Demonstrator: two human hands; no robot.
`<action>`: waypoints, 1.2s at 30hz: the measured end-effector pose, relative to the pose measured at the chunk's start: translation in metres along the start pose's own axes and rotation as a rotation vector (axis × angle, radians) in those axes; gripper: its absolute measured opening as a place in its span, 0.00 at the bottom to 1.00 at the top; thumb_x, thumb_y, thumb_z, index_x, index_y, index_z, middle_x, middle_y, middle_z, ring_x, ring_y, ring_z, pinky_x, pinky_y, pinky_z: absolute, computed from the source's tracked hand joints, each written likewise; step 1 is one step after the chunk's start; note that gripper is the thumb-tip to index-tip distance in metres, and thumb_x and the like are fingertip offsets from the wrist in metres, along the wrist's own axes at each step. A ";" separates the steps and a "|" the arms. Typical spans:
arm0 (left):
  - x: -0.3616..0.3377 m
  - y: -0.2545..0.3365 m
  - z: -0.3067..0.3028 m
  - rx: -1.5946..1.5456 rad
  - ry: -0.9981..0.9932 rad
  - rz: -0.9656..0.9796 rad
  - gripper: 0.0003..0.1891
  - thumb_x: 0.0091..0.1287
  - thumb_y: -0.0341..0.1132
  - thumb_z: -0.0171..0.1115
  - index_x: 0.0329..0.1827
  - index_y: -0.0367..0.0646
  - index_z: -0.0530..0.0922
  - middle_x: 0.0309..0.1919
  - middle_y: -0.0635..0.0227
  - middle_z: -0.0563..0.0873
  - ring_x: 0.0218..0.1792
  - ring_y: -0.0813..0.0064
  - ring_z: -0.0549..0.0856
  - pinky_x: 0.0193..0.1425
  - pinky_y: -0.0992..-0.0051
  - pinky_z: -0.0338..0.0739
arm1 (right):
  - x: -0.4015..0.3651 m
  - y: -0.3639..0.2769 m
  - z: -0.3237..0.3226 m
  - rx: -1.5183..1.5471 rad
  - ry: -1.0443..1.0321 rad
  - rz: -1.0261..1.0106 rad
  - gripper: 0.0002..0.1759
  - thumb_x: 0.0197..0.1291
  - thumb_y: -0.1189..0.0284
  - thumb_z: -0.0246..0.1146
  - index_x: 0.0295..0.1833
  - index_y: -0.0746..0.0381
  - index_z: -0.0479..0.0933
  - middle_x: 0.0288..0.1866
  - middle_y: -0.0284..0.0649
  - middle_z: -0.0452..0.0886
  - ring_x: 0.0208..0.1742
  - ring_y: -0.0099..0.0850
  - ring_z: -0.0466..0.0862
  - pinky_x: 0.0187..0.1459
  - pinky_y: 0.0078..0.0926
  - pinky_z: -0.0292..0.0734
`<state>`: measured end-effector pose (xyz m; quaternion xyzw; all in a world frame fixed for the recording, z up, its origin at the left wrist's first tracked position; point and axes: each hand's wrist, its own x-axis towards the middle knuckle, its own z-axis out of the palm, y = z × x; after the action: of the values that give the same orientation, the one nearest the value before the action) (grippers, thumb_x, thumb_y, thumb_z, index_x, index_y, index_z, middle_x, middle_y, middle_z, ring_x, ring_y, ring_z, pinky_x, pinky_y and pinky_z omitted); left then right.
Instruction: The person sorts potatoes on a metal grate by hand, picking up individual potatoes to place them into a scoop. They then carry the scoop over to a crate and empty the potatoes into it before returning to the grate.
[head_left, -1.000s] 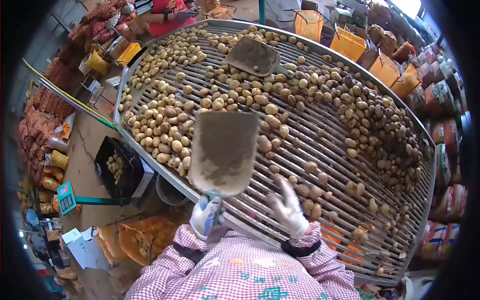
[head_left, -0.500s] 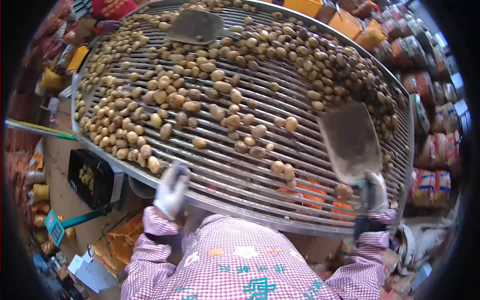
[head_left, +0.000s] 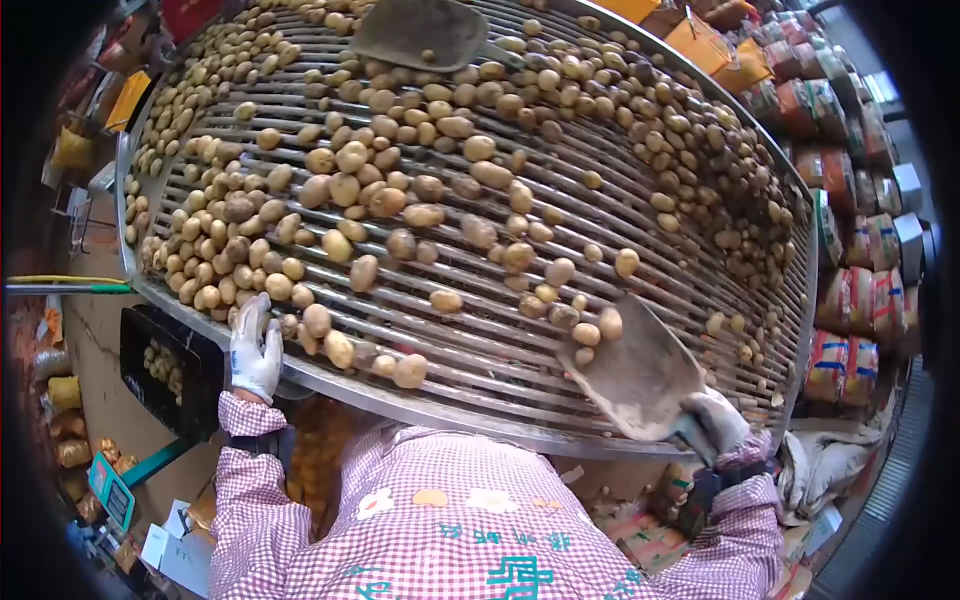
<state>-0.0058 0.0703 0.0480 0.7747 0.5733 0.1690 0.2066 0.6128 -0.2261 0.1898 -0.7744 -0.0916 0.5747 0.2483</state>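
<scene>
**Right hand on a scoop, left hand at the potatoes**

The gloved right hand (head_left: 712, 422) grips the handle of a metal scoop (head_left: 640, 370) near the near right corner of the slatted table (head_left: 400, 404). The scoop's front end points toward the middle, with a few potatoes (head_left: 351, 156) at its lip. The gloved left hand (head_left: 257, 350), fingers extended, is over the near edge toward the left corner, beside the heap there. More potatoes lie scattered across the middle and crowd the far right side. A second scoop (head_left: 422, 34) lies at the far edge, one potato on it. Outside the near left corner stands a black crate (head_left: 205, 375) holding potatoes.
</scene>
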 end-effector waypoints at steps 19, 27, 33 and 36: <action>0.014 -0.079 -0.020 0.117 0.201 0.138 0.22 0.60 0.36 0.64 0.59 0.43 0.81 0.59 0.57 0.83 0.64 0.45 0.78 0.69 0.47 0.71 | 0.267 -0.303 0.440 0.230 -0.539 -0.296 0.14 0.73 0.66 0.57 0.58 0.60 0.77 0.38 0.38 0.84 0.35 0.30 0.85 0.34 0.28 0.81; 0.011 -0.080 -0.023 0.089 0.170 0.077 0.21 0.59 0.37 0.66 0.57 0.46 0.83 0.60 0.60 0.84 0.67 0.48 0.78 0.71 0.47 0.69 | 0.223 -0.400 0.561 -0.161 -0.355 -0.721 0.27 0.64 0.64 0.61 0.62 0.71 0.74 0.45 0.44 0.85 0.38 0.33 0.84 0.38 0.31 0.81; 0.008 -0.085 -0.020 0.082 0.181 0.093 0.21 0.60 0.38 0.66 0.57 0.45 0.83 0.61 0.61 0.83 0.68 0.51 0.77 0.73 0.47 0.67 | 0.131 -0.350 0.363 -0.019 -0.512 -0.587 0.24 0.68 0.76 0.55 0.69 0.64 0.71 0.47 0.41 0.84 0.39 0.29 0.84 0.37 0.26 0.82; 0.008 -0.087 -0.018 0.106 0.192 0.115 0.21 0.61 0.39 0.66 0.58 0.46 0.83 0.60 0.61 0.83 0.68 0.52 0.76 0.73 0.47 0.67 | 0.077 -0.286 0.241 -0.035 -0.289 -0.379 0.19 0.67 0.78 0.57 0.63 0.65 0.75 0.48 0.41 0.84 0.43 0.31 0.85 0.44 0.28 0.82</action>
<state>-0.0834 0.1030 0.0189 0.7964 0.5532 0.2235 0.0992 0.4530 0.1206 0.2126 -0.6574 -0.2797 0.6208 0.3227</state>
